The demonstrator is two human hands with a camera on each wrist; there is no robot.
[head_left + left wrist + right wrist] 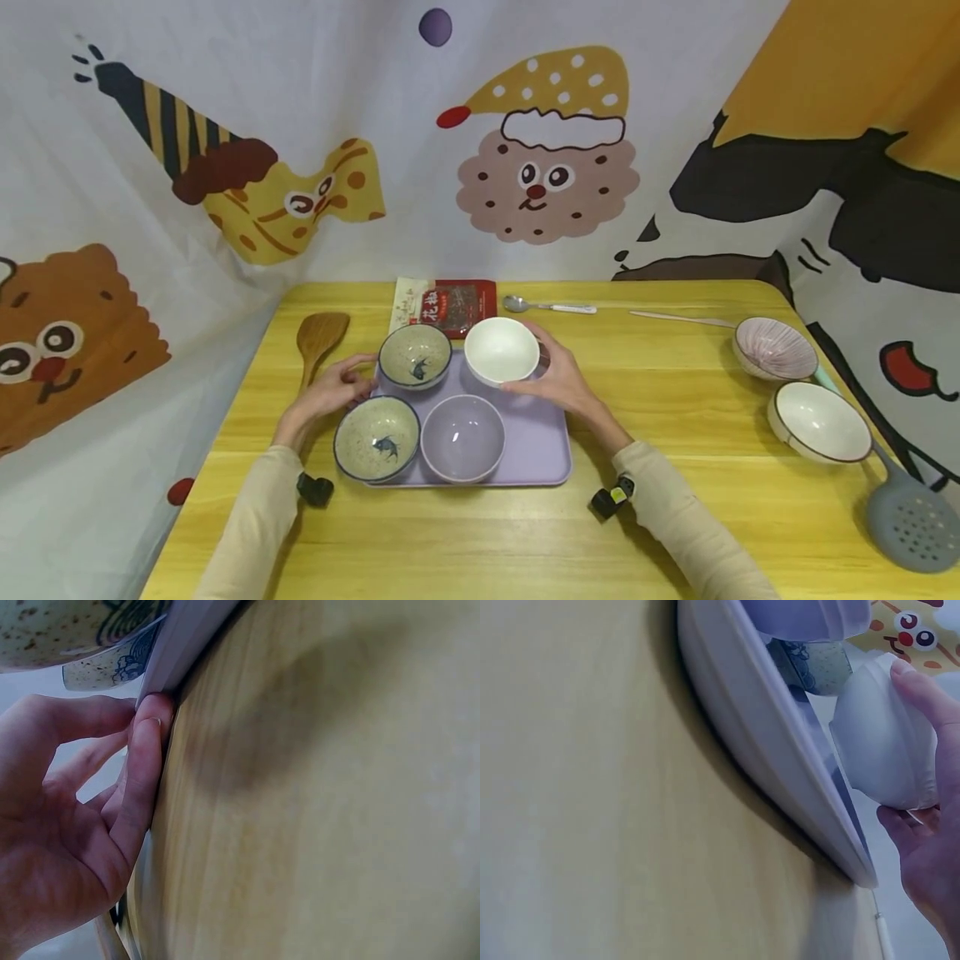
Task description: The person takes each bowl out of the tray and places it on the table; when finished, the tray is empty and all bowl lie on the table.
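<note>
My right hand [558,375] grips a white bowl [501,352] by its side, thumb near and fingers behind. In the right wrist view, the bowl [881,735] appears a little above the lilac tray [765,735]. At the tray's left edge, my left hand [333,390] pinches the rim [169,664] between thumb and fingers. Two speckled bowls with blue fish, one behind [415,354] and one in front [375,437], stand on the tray's left side. Beside the front one is a lilac bowl [463,442].
A wooden spatula [321,337] lies left of the tray. Behind are a red spice packet [457,307] and a spoon [547,307]. To the right are a thin stick [678,318], a pink-striped bowl [776,348], a dark-rimmed white bowl [821,421] and a grey skimmer [911,521].
</note>
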